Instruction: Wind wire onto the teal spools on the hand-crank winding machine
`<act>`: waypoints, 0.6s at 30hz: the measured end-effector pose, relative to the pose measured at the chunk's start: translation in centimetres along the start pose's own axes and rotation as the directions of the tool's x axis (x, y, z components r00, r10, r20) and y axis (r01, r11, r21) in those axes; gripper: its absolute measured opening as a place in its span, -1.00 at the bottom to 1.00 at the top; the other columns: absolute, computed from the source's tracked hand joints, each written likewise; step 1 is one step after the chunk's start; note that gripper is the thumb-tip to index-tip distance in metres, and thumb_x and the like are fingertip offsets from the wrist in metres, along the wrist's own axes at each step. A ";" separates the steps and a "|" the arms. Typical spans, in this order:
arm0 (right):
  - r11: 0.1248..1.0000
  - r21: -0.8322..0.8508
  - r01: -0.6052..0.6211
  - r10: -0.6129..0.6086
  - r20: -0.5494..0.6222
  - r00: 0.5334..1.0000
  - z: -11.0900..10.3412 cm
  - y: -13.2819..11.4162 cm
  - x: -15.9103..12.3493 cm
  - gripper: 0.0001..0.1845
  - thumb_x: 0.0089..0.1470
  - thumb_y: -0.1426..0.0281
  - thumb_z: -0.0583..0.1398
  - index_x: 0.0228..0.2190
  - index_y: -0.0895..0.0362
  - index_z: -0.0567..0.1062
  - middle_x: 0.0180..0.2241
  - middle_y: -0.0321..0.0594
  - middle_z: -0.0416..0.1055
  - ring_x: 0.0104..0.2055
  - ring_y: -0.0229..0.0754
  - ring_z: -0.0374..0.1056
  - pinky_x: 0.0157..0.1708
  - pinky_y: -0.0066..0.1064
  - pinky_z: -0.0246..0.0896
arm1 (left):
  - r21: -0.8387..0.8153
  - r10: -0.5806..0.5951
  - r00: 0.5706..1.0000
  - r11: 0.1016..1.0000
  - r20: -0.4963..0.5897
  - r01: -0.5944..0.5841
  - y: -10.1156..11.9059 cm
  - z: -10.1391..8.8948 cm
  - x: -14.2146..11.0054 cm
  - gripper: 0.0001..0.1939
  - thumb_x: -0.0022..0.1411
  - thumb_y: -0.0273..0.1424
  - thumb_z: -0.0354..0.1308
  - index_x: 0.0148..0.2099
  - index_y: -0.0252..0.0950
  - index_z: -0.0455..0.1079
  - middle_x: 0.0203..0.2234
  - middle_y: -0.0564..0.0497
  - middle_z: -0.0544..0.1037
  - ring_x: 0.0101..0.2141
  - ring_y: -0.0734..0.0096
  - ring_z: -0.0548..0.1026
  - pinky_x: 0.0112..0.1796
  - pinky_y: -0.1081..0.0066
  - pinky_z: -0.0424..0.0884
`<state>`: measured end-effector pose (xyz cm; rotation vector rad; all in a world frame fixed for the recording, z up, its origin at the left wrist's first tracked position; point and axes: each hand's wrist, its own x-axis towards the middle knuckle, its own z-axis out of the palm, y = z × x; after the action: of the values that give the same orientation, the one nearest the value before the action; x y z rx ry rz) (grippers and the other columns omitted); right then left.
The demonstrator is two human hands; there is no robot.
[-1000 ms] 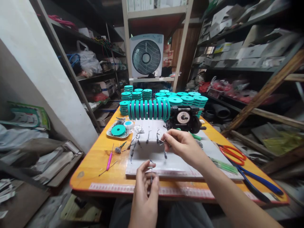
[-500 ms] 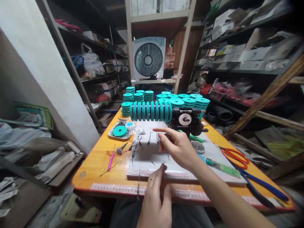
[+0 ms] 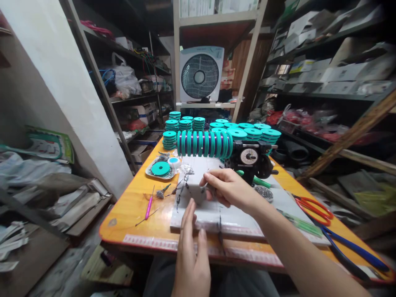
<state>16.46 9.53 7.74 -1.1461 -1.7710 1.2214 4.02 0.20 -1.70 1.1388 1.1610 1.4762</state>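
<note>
Over the white board (image 3: 198, 216), my right hand (image 3: 230, 189) is closed in a pinch, thumb against forefinger. What it pinches, if anything, is too small to make out. Nearer the front edge is my left hand (image 3: 190, 251), its fingers stretched out and its tips over the board. Small dark tackle pieces on thin line (image 3: 178, 200) lie on the board left of both hands. Another dark strand (image 3: 220, 227) hangs over the board's front edge, right of my left hand. Beyond the hands, a row of teal spools (image 3: 204, 144) sits on a black hand winder (image 3: 249, 159).
Stacks of teal spools (image 3: 253, 133) line the back of the table. At left are a tray (image 3: 168, 177) with a teal disc and a pink-handled hook tool (image 3: 149, 206). Orange-handled scissors (image 3: 315, 209), blue-handled pliers (image 3: 359, 245) and a round dish of small metal parts (image 3: 264, 193) stand right.
My right hand has drawn its extended forefinger into a pinch and come down slightly. My left hand has shifted a little left and forward. The camera view has turned slightly left.
</note>
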 end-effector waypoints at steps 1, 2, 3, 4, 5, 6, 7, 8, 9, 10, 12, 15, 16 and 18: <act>0.997 0.075 -0.013 0.010 0.042 0.999 -0.2 -0.5 -0.6 -0.64 0.18 0.18 0.04 -0.37 0.22 0.43 -0.63 -0.28 0.38 -0.81 -0.47 0.02 -0.81 -0.61 -0.17 | -0.010 -0.015 0.999 1.000 0.031 0.015 0.6 -0.1 0.4 -0.46 0.26 -0.28 0.04 0.27 -0.15 0.12 0.27 -0.01 0.07 0.24 0.25 0.05 0.18 0.34 -0.01; 0.988 0.153 -0.029 0.016 0.084 0.996 -0.4 -1.1 -1.1 -0.64 0.17 0.17 0.06 -0.35 0.22 0.44 -0.65 -0.29 0.37 -0.82 -0.48 0.00 -0.82 -0.62 -0.20 | -0.017 -0.024 0.997 1.000 0.070 0.026 1.3 -0.1 0.8 -0.42 0.24 -0.28 0.07 0.28 -0.14 0.08 0.28 0.00 0.05 0.25 0.26 0.00 0.18 0.36 -0.04; 0.973 0.227 -0.046 0.018 0.120 0.993 -0.6 -1.5 -1.5 -0.64 0.16 0.16 0.08 -0.33 0.23 0.45 -0.66 -0.30 0.36 -0.82 -0.49 -0.02 -0.83 -0.63 -0.22 | -0.028 -0.028 0.993 0.999 0.117 0.032 1.9 0.0 1.1 -0.39 0.21 -0.28 0.11 0.28 -0.14 0.08 0.28 0.00 0.05 0.26 0.26 -0.01 0.18 0.38 -0.04; 0.957 0.284 -0.061 0.019 0.150 0.989 -0.8 -1.9 -1.9 -0.64 0.15 0.17 0.10 -0.32 0.23 0.46 -0.68 -0.31 0.35 -0.82 -0.49 -0.04 -0.83 -0.64 -0.23 | -0.040 -0.033 0.985 0.998 0.167 0.040 2.5 0.2 1.3 -0.39 0.19 -0.27 0.14 0.27 -0.14 0.11 0.25 -0.03 0.12 0.24 0.25 0.04 0.15 0.39 0.00; 0.944 0.322 -0.074 0.019 0.171 0.985 -0.9 -2.2 -2.1 -0.64 0.15 0.17 0.11 -0.32 0.24 0.47 -0.68 -0.30 0.34 -0.82 -0.50 -0.05 -0.83 -0.64 -0.24 | -0.045 -0.049 0.973 0.997 0.223 0.061 3.0 0.4 1.4 -0.45 0.19 -0.25 0.14 0.22 -0.16 0.18 0.18 -0.07 0.24 0.18 0.23 0.17 0.10 0.38 0.09; 0.932 0.352 -0.090 0.024 0.189 0.982 -1.0 -2.4 -2.3 -0.64 0.15 0.18 0.11 -0.32 0.25 0.47 -0.69 -0.30 0.34 -0.82 -0.50 -0.07 -0.84 -0.65 -0.25 | -0.045 -0.069 0.960 0.995 0.270 0.084 3.3 0.8 1.4 -0.55 0.21 -0.21 0.11 0.13 -0.21 0.28 0.06 -0.11 0.38 0.05 0.23 0.32 0.02 0.38 0.19; 0.918 0.382 -0.110 0.032 0.205 0.978 -1.1 -2.5 -2.4 -0.65 0.15 0.18 0.11 -0.34 0.25 0.46 -0.69 -0.30 0.34 -0.83 -0.51 -0.08 -0.84 -0.66 -0.27 | -0.044 -0.093 0.948 0.993 0.306 0.112 3.4 1.1 1.3 -0.63 0.24 -0.18 0.05 0.00 -0.27 0.35 -0.11 -0.13 0.48 -0.11 0.27 0.42 -0.08 0.38 0.26; 0.901 0.414 -0.129 0.040 0.217 0.975 -1.1 -2.4 -2.5 -0.65 0.15 0.18 0.11 -0.37 0.24 0.45 -0.69 -0.29 0.34 -0.83 -0.51 -0.09 -0.85 -0.67 -0.29 | -0.053 -0.119 0.933 0.988 0.341 0.145 3.4 1.4 1.1 -0.66 0.27 -0.15 0.00 -0.14 -0.31 0.39 -0.28 -0.11 0.51 -0.28 0.33 0.45 -0.18 0.39 0.29; 0.881 0.449 -0.151 0.050 0.228 0.972 -1.0 -2.2 -2.6 -0.65 0.15 0.18 0.11 -0.39 0.24 0.43 -0.69 -0.27 0.35 -0.83 -0.52 -0.10 -0.85 -0.67 -0.31 | -0.085 -0.137 0.921 0.980 0.365 0.179 3.3 1.7 0.8 -0.63 0.28 -0.12 -0.05 -0.27 -0.33 0.37 -0.44 -0.07 0.49 -0.40 0.38 0.42 -0.25 0.39 0.29; 0.854 0.491 -0.172 0.061 0.234 0.970 -0.9 -1.8 -2.6 -0.66 0.15 0.18 0.11 -0.42 0.22 0.40 -0.68 -0.26 0.36 -0.84 -0.52 -0.10 -0.85 -0.68 -0.33 | -0.148 -0.148 0.910 0.964 0.388 0.220 3.0 2.0 0.4 -0.60 0.29 -0.11 -0.07 -0.36 -0.34 0.33 -0.56 -0.03 0.44 -0.49 0.43 0.38 -0.29 0.39 0.29; 0.778 0.591 -0.215 0.097 0.226 0.969 -0.6 -0.9 -2.6 -0.68 0.14 0.18 0.12 -0.46 0.19 0.33 -0.67 -0.28 0.35 -0.84 -0.53 -0.09 -0.85 -0.70 -0.35 | -0.341 -0.152 0.881 0.882 0.448 0.325 2.4 2.2 -0.3 -0.59 0.27 -0.10 -0.04 -0.44 -0.33 0.27 -0.70 0.05 0.34 -0.59 0.48 0.32 -0.34 0.38 0.30; 0.657 0.711 -0.251 0.163 0.190 0.968 0.2 0.6 -2.5 -0.69 0.11 0.20 0.14 -0.49 0.16 0.26 -0.71 -0.37 0.26 -0.85 -0.54 -0.12 -0.85 -0.70 -0.36 | -0.556 -0.126 0.814 0.670 0.568 0.492 1.5 1.9 -1.2 -0.60 0.25 -0.12 0.02 -0.47 -0.34 0.24 -0.80 0.14 0.22 -0.71 0.57 0.23 -0.42 0.39 0.32; 0.635 0.731 -0.252 0.176 0.181 0.968 0.5 1.0 -2.5 -0.70 0.11 0.21 0.14 -0.49 0.16 0.25 -0.73 -0.39 0.23 -0.85 -0.53 -0.13 -0.85 -0.69 -0.36 | -0.582 -0.114 0.788 0.613 0.605 0.535 1.3 1.7 -1.4 -0.61 0.24 -0.13 0.05 -0.47 -0.34 0.24 -0.80 0.16 0.20 -0.73 0.60 0.21 -0.44 0.41 0.32; 0.621 0.745 -0.243 0.181 0.166 0.969 0.9 1.6 -2.4 -0.71 0.11 0.22 0.13 -0.49 0.16 0.24 -0.74 -0.41 0.20 -0.86 -0.52 -0.14 -0.86 -0.68 -0.36 | -0.603 -0.103 0.741 0.511 0.664 0.612 1.0 1.2 -1.9 -0.63 0.22 -0.15 0.09 -0.46 -0.34 0.26 -0.81 0.18 0.17 -0.75 0.62 0.19 -0.49 0.46 0.32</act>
<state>16.95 7.29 5.84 -0.7926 -0.9474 1.9252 5.45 -1.66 -0.84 0.5192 0.1916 0.9887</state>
